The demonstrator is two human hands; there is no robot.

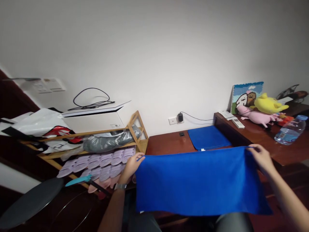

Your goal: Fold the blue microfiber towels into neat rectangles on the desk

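Lighting: moderate and soft; the white wall (164, 71) is glowing palest around its middle, fading to grey toward the upper corners. Shadow: deep tones are pooling at lower left, the dark seat (31, 203) nearly merging with its surroundings; the blue cloth (200, 183) is darkening toward its right end. Glare: plastic wrapping (109, 142) and white bag (38, 120) are catching small highlights. Distortion: the bottle (291, 131) is leaning outward near the edge. Focus: the switch plates (51, 85) are blurring.
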